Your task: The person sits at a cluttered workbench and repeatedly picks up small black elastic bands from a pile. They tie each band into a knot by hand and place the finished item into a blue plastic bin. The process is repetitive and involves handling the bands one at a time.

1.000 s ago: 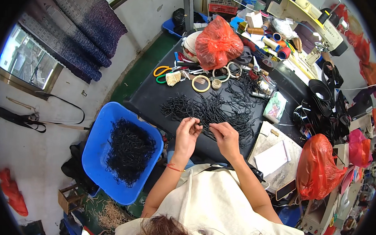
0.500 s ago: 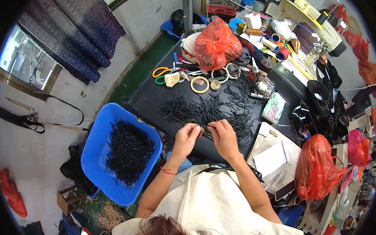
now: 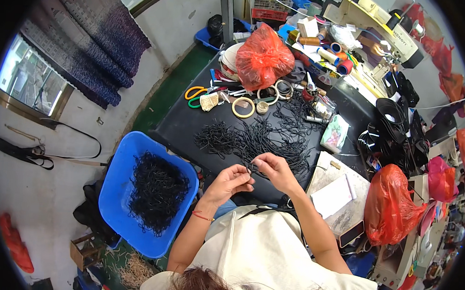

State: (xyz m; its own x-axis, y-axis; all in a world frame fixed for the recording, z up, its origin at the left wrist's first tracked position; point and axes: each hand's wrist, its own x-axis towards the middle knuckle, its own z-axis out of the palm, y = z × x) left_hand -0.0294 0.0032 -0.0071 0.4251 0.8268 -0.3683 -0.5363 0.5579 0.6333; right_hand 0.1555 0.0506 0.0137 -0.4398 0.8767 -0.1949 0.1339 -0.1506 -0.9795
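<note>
Over the near edge of the black table (image 3: 176,124), my two hands are close together with a short piece of thin black cord (image 3: 251,167) between the fingertips. My right hand (image 3: 274,172) pinches the cord from above. My left hand (image 3: 231,184) is closed just below and to the left, fingers curled around its end; part of the cord is hidden by the fingers. Beyond them lies a wide heap of loose black cords (image 3: 274,147), with a smaller clump (image 3: 216,138) to its left.
A blue tub (image 3: 108,191) of black cords stands at left. Scissors (image 3: 193,94), tape rolls (image 3: 243,107) and a red plastic bag (image 3: 265,58) lie at the back. At right are a tissue pack (image 3: 335,133), white paper (image 3: 334,197), a phone (image 3: 351,234) and a sewing machine (image 3: 398,38).
My right hand has shifted slightly left and down. My left hand has turned and dropped a little, and the dark cord between the fingertips shows more clearly. The view has shifted slightly.
</note>
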